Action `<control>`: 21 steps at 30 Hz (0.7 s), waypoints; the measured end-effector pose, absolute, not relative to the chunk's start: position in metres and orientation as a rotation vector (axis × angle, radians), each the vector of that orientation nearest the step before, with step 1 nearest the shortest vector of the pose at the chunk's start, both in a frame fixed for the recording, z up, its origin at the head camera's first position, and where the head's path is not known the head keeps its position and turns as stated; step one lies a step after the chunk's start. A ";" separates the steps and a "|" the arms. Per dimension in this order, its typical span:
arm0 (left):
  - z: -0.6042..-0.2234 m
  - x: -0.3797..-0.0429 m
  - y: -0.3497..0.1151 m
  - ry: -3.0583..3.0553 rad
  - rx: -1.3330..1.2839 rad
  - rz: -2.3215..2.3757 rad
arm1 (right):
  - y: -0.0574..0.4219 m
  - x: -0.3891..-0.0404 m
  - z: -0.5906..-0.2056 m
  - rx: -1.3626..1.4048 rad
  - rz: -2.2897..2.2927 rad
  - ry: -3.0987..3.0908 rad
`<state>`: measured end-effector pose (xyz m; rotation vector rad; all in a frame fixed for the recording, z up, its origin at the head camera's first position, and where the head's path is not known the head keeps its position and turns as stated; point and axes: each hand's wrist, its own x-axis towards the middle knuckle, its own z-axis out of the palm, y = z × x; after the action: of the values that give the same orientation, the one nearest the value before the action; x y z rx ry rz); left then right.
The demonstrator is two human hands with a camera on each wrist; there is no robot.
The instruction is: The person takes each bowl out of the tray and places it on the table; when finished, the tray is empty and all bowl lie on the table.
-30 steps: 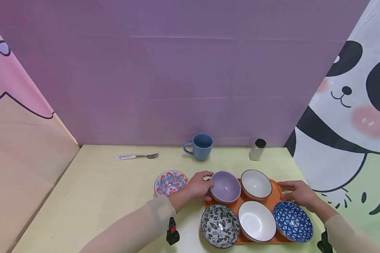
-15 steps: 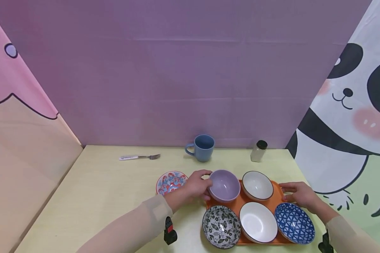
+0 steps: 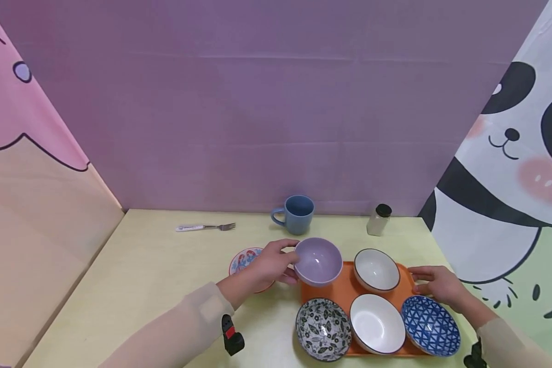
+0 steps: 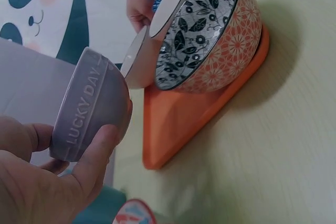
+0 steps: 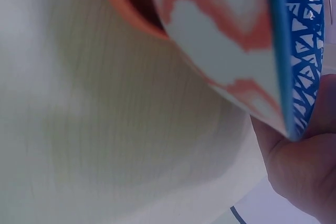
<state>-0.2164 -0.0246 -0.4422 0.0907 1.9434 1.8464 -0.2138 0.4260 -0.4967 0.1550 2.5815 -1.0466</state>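
Note:
My left hand (image 3: 273,265) grips a purple bowl (image 3: 319,261) by its left side and holds it above the back left of an orange tray (image 3: 316,292). Raised "LUCKY DAY" lettering shows on its wall in the left wrist view. At the tray's right edge my right hand (image 3: 437,285) holds the rim, its thumb and fingers apart; its grip is partly hidden. Beside it is a blue-patterned bowl (image 3: 431,325), tilted over the tray's edge. Two white bowls with dark rims, one at the back (image 3: 376,270) and one in front (image 3: 377,323), and a black floral bowl (image 3: 323,329) also sit on the tray.
A red-and-blue patterned dish (image 3: 244,259) lies partly behind my left forearm. Farther back are a fork (image 3: 207,227), a blue mug (image 3: 299,214) and a glass jar with a black lid (image 3: 379,220). A purple backdrop (image 3: 257,128) rises behind the table.
My left hand has lifted the purple bowl off the tray and moved it left and back, baring the tray's back left corner. My right hand stays at the tray's right edge.

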 end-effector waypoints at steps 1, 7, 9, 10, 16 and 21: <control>-0.441 -0.216 -0.028 1.938 0.092 1.851 | 0.425 -0.214 -0.496 0.155 -1.046 2.581; -0.437 -0.212 -0.055 1.953 0.084 1.862 | 0.423 -0.214 -0.495 0.129 -1.034 2.577; -0.437 -0.210 -0.065 1.965 0.077 1.857 | 0.423 -0.214 -0.495 0.130 -1.038 2.569; -0.437 -0.209 -0.069 1.967 0.070 1.858 | 0.423 -0.215 -0.495 0.124 -1.036 2.566; -0.438 -0.203 -0.096 1.984 0.019 1.869 | 0.426 -0.215 -0.496 0.148 -1.053 2.532; -0.438 -0.200 -0.112 1.986 0.002 1.879 | 0.428 -0.215 -0.493 0.165 -1.077 2.517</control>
<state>-0.2003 -0.1125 -0.4382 0.0017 1.9864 1.8792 -0.2150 0.4282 -0.4934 0.1647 2.5174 -1.0769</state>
